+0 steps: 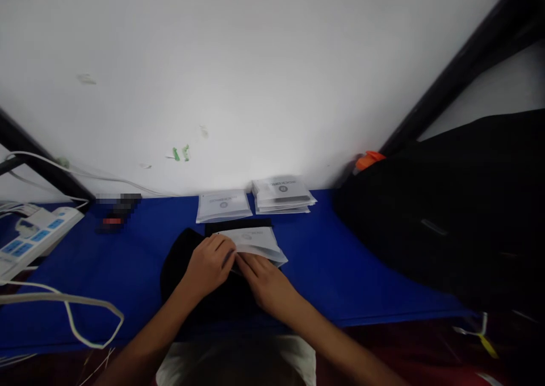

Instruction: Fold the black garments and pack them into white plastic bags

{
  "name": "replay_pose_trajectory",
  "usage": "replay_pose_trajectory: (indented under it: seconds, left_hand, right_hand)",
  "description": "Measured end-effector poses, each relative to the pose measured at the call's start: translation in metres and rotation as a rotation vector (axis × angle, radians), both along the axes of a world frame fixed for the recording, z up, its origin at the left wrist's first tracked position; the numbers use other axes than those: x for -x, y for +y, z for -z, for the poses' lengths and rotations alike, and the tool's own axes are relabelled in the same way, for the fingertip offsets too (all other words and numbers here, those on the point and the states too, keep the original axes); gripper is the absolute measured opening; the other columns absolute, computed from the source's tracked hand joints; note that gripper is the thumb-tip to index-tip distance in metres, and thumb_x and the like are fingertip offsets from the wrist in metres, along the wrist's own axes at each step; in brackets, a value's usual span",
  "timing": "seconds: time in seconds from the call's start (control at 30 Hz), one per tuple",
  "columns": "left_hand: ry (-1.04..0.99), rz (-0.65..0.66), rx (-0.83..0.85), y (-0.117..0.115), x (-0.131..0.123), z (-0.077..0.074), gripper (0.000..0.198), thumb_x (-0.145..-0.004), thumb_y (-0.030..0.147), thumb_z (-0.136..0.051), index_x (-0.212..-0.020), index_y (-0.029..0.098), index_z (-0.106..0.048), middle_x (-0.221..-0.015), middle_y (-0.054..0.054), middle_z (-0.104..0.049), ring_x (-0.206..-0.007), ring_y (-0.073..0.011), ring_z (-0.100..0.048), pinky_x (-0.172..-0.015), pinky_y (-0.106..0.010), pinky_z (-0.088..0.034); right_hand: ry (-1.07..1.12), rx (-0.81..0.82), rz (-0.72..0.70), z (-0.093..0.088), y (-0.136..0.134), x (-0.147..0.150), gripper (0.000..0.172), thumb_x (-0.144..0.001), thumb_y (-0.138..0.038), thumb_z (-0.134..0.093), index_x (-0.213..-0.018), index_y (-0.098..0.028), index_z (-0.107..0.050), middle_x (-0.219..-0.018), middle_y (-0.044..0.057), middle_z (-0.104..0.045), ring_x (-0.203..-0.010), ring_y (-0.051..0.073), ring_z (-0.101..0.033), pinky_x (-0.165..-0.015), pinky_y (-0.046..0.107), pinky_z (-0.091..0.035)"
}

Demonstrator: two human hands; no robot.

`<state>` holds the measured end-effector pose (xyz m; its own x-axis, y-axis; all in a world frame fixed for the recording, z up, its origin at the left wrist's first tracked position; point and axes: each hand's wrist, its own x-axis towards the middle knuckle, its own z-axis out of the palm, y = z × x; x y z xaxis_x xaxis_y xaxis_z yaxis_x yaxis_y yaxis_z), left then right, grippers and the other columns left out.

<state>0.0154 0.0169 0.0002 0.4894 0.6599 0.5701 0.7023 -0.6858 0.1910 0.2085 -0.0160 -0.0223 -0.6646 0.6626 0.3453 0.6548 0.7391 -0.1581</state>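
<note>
Working the mouth of the translucent pouch (259, 236), front-left of the pouch stack (281, 192), seems underway: left hand (213, 258) pinches 1 edge, right hand (269, 281) reaches under the flap (pinching or not, I cannot tell). Next calls for keeping it parted.

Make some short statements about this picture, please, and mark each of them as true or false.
1. The left hand and the right hand both touch the same white pouch. True.
2. The stack of pouches lies left of the single pouch. False: it lies to its right.
3. The power strip is at the picture's left side. True.
4. The tabletop is yellow. False: it is blue.
5. Something orange shows beside the large black object. True.
</note>
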Motion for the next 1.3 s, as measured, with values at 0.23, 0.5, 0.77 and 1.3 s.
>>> replay_pose_trajectory:
  seconds: [0.23,0.5,0.77,1.3]
  left_hand:
    - [-0.024,0.000,0.048,0.002,0.001,-0.003,0.017,-0.093,0.014,-0.046,-0.101,0.017,-0.061,-0.098,-0.009,-0.068,-0.093,-0.0225,-0.062,-0.085,-0.039,-0.052]
    - [0.198,0.273,0.491,-0.013,0.013,0.013,0.055,-0.085,0.017,-0.059,-0.139,0.022,-0.048,-0.141,-0.009,-0.054,-0.131,-0.0258,-0.049,-0.109,-0.045,-0.041]
    - [0.123,0.162,0.310,-0.011,0.017,0.013,0.030,-0.094,0.012,-0.044,-0.114,0.020,-0.065,-0.110,-0.008,-0.072,-0.103,-0.0216,-0.067,-0.090,-0.039,-0.053]
    - [-0.040,0.085,0.451,0.070,0.004,0.006,0.067,-0.083,0.056,-0.063,-0.138,0.021,-0.048,-0.142,-0.013,-0.053,-0.131,-0.0275,-0.050,-0.109,-0.044,-0.039]
  right_hand:
    - [-0.172,0.025,0.187,0.004,0.023,0.012,0.046,-0.091,-0.009,-0.045,-0.137,-0.017,-0.047,-0.122,0.017,-0.063,-0.108,0.029,-0.062,-0.088,0.042,-0.052]
    - [0.222,-0.147,-0.403,-0.026,-0.013,-0.025,0.039,-0.080,-0.017,-0.041,-0.115,-0.013,-0.056,-0.086,0.008,-0.069,-0.073,0.021,-0.059,-0.067,0.036,-0.049]
    - [0.618,0.081,-0.340,-0.043,-0.021,-0.047,0.043,-0.078,-0.012,-0.046,-0.120,-0.016,-0.055,-0.091,0.008,-0.067,-0.076,0.019,-0.061,-0.065,0.034,-0.050]
    - [0.321,0.072,-0.314,-0.015,0.029,-0.026,0.039,-0.073,0.004,-0.039,-0.101,-0.020,-0.052,-0.125,0.012,-0.060,-0.126,0.021,-0.049,-0.109,0.052,-0.036]
